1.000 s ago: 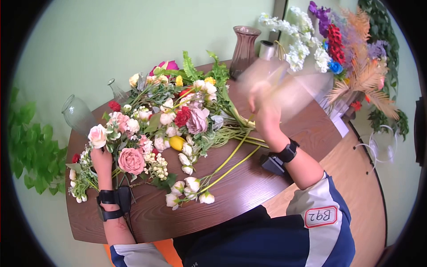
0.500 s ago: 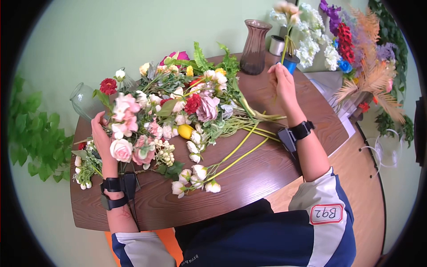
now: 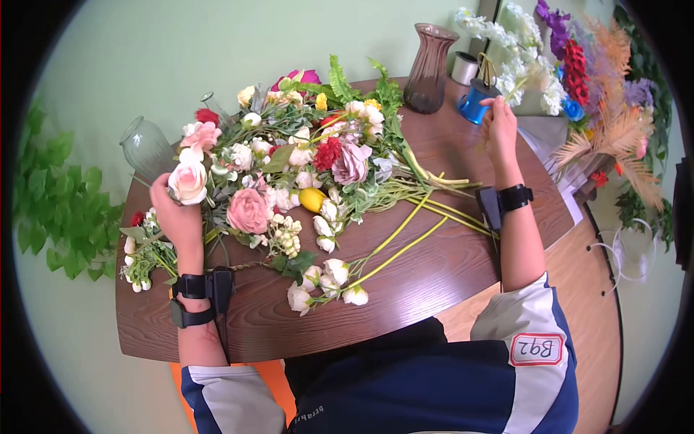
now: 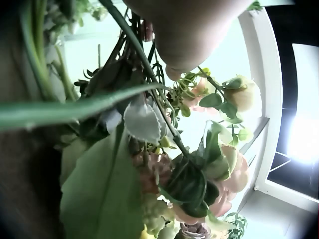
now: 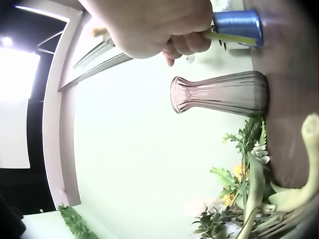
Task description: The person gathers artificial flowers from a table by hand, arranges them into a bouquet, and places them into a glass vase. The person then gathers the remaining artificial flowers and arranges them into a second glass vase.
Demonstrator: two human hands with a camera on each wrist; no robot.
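Pinched in the curled right hand (image 3: 501, 136) near the blue spool (image 3: 473, 107), the stem (image 5: 232, 38) could knock that spool if swung carelessly, while the left hand (image 3: 178, 217), whose grip behind the rose (image 3: 189, 182) I cannot tell, could snag neighbouring flowers (image 3: 247, 211) by tugging.
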